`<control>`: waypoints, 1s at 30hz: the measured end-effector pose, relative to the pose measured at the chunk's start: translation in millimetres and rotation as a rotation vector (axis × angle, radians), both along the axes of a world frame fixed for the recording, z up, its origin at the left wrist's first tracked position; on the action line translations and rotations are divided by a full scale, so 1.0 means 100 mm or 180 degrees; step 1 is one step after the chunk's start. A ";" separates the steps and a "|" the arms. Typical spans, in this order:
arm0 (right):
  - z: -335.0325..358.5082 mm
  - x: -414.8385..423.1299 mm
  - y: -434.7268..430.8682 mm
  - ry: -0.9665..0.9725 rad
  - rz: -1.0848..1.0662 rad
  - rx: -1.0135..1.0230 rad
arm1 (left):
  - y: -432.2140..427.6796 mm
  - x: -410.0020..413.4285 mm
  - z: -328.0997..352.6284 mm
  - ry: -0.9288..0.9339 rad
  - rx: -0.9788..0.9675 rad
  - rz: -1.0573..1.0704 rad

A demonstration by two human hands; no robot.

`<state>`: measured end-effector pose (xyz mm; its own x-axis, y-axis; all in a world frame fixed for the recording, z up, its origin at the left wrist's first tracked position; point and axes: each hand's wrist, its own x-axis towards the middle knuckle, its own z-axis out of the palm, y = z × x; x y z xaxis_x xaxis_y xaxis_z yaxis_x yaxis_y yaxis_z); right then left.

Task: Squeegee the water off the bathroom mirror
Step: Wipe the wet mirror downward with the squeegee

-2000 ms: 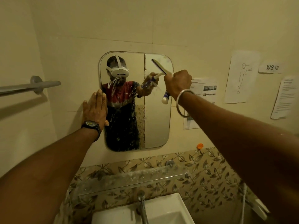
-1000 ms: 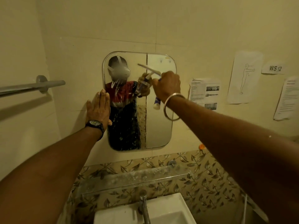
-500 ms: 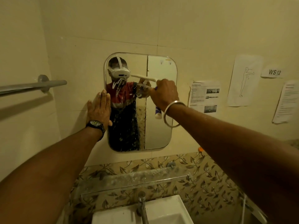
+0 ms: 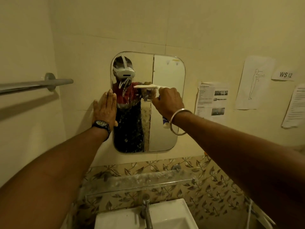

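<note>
Head view, and we're at the wall. The mirror (image 4: pixel 165 129) hangs dead centre, at twelve o'clock from the basin (image 4: pixel 173 215). The right hand (image 4: pixel 168 101) is wrapped tight round the squeegee (image 4: pixel 145 86), fingers curled over the handle, whose blue-and-white end pokes out below the wrist. The white blade lies level on the glass, just above the mirror's middle and reaching toward nine o'clock. The left hand (image 4: pixel 104 109) is flat with its fingers straight, holding nothing, pressed on the wall at the mirror's nine o'clock edge.

Droplets and streaks crowd the glass from six round to nine o'clock; the three o'clock side looks clean, so I'd call this stroke mid-pull.

To do it well, hold the blade level and draw it straight down to six o'clock with even pressure and the full rubber edge on the glass. Overlap the cleared strip, or a wet line stays at the seam. The bracing palm should stay off the wet glass.

Now the count:
- one mirror, one squeegee and two hands
- one watch (image 4: pixel 101 123) and one bangle (image 4: pixel 179 123)
- one towel rail (image 4: pixel 36 83) at nine o'clock
- one glass shelf (image 4: pixel 140 180), one tap (image 4: pixel 146 210) and one basin at six
- four papers at three o'clock: a printed sheet (image 4: pixel 212 100), a figure drawing (image 4: pixel 254 83), a WS 12 label (image 4: pixel 285 74) and an edge sheet (image 4: pixel 295 106)
</note>
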<state>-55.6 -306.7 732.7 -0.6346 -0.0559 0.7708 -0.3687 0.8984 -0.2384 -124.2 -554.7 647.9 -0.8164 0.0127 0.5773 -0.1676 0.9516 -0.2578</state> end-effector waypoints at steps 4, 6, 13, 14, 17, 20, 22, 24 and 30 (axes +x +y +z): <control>0.40 0.02 -0.09 0.0334 0.0305 -0.0138 | 0.01 0.01 0.01 -0.0006 0.0070 -0.0022; 0.64 0.01 -0.17 0.0324 0.0174 -0.0114 | 0.01 0.02 0.01 -0.0020 0.0092 -0.0059; 0.37 -0.03 -0.20 0.0207 0.0129 0.0251 | 0.00 -0.01 -0.01 0.0006 0.0029 -0.0025; 0.28 -0.02 -0.17 0.0134 0.0123 0.0311 | 0.00 -0.02 -0.01 0.0027 0.0015 -0.0011; 0.14 0.04 -0.11 0.0009 0.0048 0.0479 | -0.01 -0.04 -0.02 0.0065 -0.0007 0.0020; 0.36 0.06 -0.16 0.0143 0.0253 0.0433 | -0.03 -0.08 -0.05 0.0117 0.0038 -0.0054; 0.64 0.07 -0.25 0.0307 0.0246 0.0370 | -0.05 -0.08 -0.06 0.0154 0.0054 -0.0145; 0.84 0.05 -0.34 0.0381 0.0073 0.0360 | -0.05 -0.09 -0.07 0.0157 0.0085 -0.0146; 0.54 0.03 -0.37 0.0250 0.0213 0.0631 | -0.07 -0.12 -0.09 0.0163 0.0036 -0.0122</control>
